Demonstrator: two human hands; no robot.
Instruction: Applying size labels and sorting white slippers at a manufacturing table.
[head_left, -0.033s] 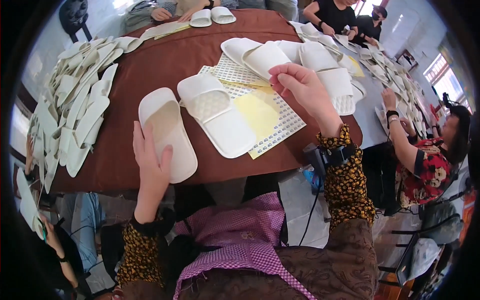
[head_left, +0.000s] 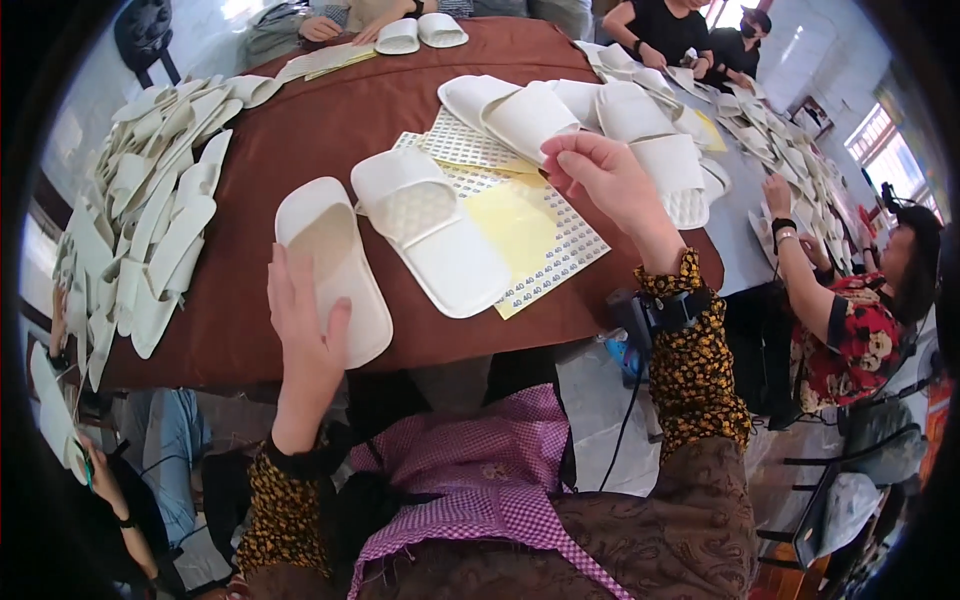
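Note:
My left hand [head_left: 308, 335] lies flat along the near left side of a white slipper [head_left: 368, 320], fingers stretched out and thumb spread over its sole. Just right of it rests a second white slipper [head_left: 465, 265], partly on a sheet of small printed stickers [head_left: 570, 250] with a yellow bare patch. Raised over the far side of that sheet is my right hand [head_left: 605, 175], thumb and fingertips pinched together. Whatever the pinch holds, if anything, is too small to make out. Behind this hand several white slippers [head_left: 530, 115] lie in a heap.
A large pile of white slippers [head_left: 150, 220] covers the left of the brown-clothed table [head_left: 270, 130]. One more pair [head_left: 440, 30] stands at the far edge. Co-workers sit around; at right, a person in a red floral top [head_left: 850, 340] works by a grey table [head_left: 740, 230] with more slippers.

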